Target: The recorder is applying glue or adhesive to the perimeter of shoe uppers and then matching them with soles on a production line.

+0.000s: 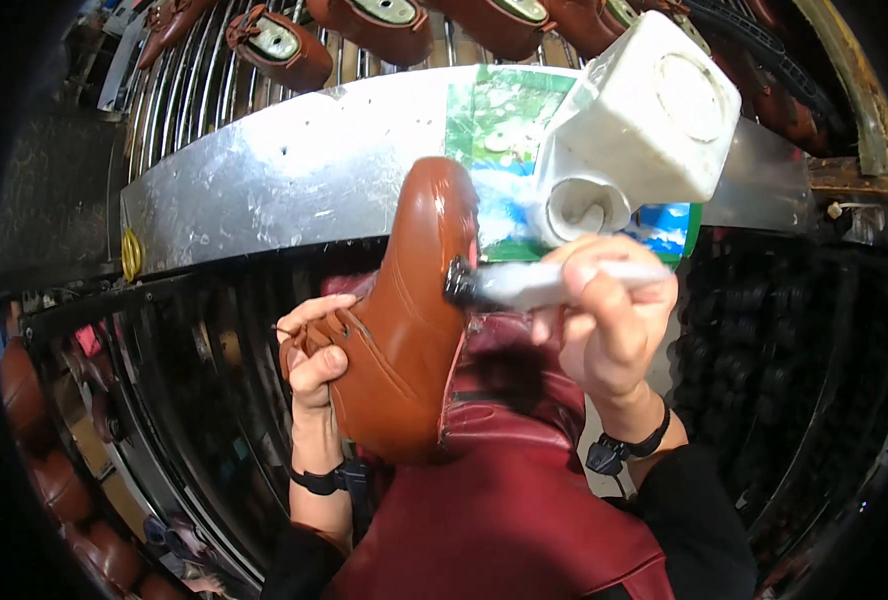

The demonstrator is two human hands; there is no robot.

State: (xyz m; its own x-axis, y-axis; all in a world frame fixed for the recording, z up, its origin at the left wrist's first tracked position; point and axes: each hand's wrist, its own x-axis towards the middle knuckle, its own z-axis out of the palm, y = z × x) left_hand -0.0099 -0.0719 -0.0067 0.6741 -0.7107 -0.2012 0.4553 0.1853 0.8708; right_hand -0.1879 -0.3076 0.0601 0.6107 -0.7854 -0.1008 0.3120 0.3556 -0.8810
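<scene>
My left hand [319, 350] grips a brown leather shoe upper [414, 300] at its ankle opening, near the laces. The shoe is held tilted on its side above my lap, toe pointing away from me. My right hand [619, 310] is closed around the pale handle of a brush [524, 285]. The brush's dark bristles touch or nearly touch the shoe's lower edge on the right side, where a pinkish band shows. Just beyond my right hand, a white plastic container [654, 120] lies tipped over, its round opening [586, 207] facing me.
A metal ledge [284, 160] crosses in front of me, with a green and blue sheet [499, 115] under the container. Behind it, several brown shoes [282, 45] sit on metal rollers. Dark racks stand on both sides, with more brown shoes [59, 485] at lower left.
</scene>
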